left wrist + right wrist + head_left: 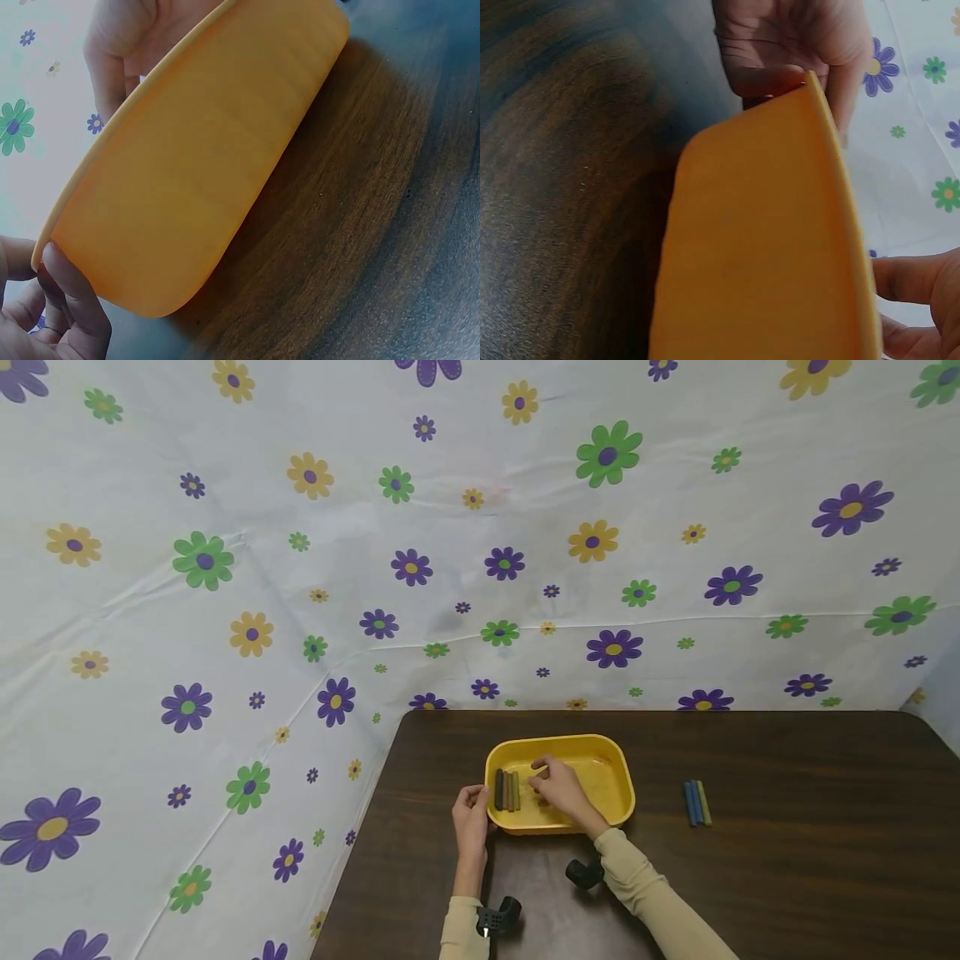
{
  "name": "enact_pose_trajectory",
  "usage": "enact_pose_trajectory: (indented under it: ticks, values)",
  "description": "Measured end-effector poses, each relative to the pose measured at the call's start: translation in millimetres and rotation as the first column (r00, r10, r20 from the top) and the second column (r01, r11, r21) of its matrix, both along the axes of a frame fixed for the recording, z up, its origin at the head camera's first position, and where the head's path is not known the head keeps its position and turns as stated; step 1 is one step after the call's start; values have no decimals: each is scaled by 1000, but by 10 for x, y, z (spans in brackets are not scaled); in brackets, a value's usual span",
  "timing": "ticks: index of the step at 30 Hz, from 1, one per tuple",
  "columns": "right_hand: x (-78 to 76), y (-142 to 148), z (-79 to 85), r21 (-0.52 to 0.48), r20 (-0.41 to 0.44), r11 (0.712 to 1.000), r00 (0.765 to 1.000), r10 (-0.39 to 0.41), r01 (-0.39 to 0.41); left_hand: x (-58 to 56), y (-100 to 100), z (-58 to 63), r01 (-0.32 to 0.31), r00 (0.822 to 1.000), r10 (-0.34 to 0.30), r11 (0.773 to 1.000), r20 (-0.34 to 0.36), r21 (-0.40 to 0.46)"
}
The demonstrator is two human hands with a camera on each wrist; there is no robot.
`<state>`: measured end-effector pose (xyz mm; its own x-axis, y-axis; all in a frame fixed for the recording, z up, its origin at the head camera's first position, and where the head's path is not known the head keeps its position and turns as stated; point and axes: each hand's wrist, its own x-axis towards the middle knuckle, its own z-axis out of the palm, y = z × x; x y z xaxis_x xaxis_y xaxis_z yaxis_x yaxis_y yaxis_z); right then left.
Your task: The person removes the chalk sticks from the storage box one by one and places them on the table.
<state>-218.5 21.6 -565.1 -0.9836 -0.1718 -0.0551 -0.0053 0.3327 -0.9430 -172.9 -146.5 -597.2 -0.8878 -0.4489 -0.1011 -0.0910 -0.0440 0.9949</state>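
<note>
A shallow yellow plastic tray (558,830) sits on the table, its outer wall filling much of both wrist views. My left hand (470,814) pinches the tray's left rim between thumb and fingers, seen closely in the left wrist view (64,307). Inside the tray my right hand (561,787) hovers over the floor, its fingers loosely bent and apart, with nothing visible between them. Just left of those fingertips several slim coloured sticks stand side by side along the tray's left end: a black stick (498,790), a brown stick (508,792) and an olive stick (516,791).
Two blue sticks (691,803) and a yellow-green stick (704,803) lie together on the dark wooden table (810,852), right of the tray. A white flowered sheet (450,527) hangs behind and at the left of the table.
</note>
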Motion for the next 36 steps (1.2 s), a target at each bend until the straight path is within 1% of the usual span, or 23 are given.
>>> enact_pose_trajectory:
  ticks: [4,10,21,26,36]
  values:
    - [-8,-47,-40,26,-1,1000,1000,11,-11,13,-1,13,5,1000,-5,1000,-2,-4]
    - [-26,-111,-85,51,-6,998,1000,31,-31,36,1,55,13,1000,-13,1000,20,1]
    - [-83,-179,-99,88,9,995,999,47,-48,30,-8,58,23,1000,-23,1000,15,14]
    - [-107,-197,-127,91,6,995,999,36,-37,42,-7,63,38,999,-38,999,-4,21]
    - [-155,-311,-155,160,-39,985,997,66,-58,56,-12,72,36,999,-36,999,-3,34]
